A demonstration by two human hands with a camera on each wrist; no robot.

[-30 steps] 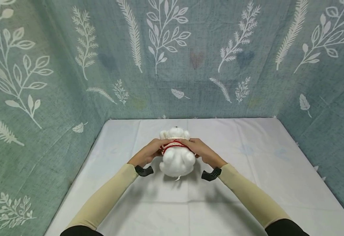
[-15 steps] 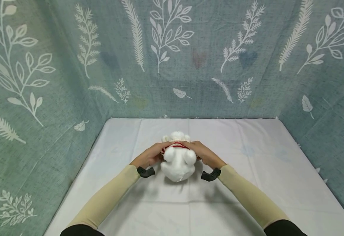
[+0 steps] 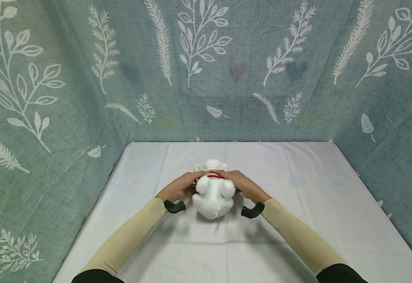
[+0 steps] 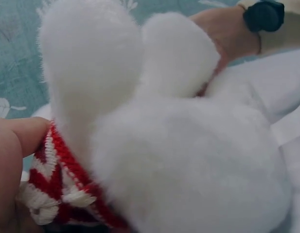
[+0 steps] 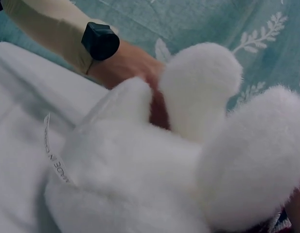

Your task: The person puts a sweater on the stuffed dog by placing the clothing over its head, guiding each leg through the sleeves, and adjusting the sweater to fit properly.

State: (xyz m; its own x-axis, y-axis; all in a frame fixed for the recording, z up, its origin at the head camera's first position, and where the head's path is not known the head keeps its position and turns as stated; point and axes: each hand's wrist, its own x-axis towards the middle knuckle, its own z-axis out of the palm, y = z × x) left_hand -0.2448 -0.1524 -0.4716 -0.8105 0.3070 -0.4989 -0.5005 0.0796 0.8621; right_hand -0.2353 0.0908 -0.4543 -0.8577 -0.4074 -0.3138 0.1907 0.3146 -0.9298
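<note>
A white plush toy, which looks like a bear, lies on its back with its rounded bottom toward me in the middle of the table. Its red-and-white knitted garment wraps the body. My left hand grips the left side of the garment, thumb on top, as the left wrist view shows up close. From the other side, my right hand holds the toy, its thumb over the knit. Fingers under the toy are hidden. A small white label sticks out from its bottom.
White cloth covers the table. Green-blue fabric walls with white leaf prints stand behind it and on both sides. A black wrist device sits at my left wrist, another at my right.
The plush has tipped between my hands: its head has dropped back and its feet have risen, covering more of the garment. Both hands keep their hold. The last half second shows hardly any motion.
</note>
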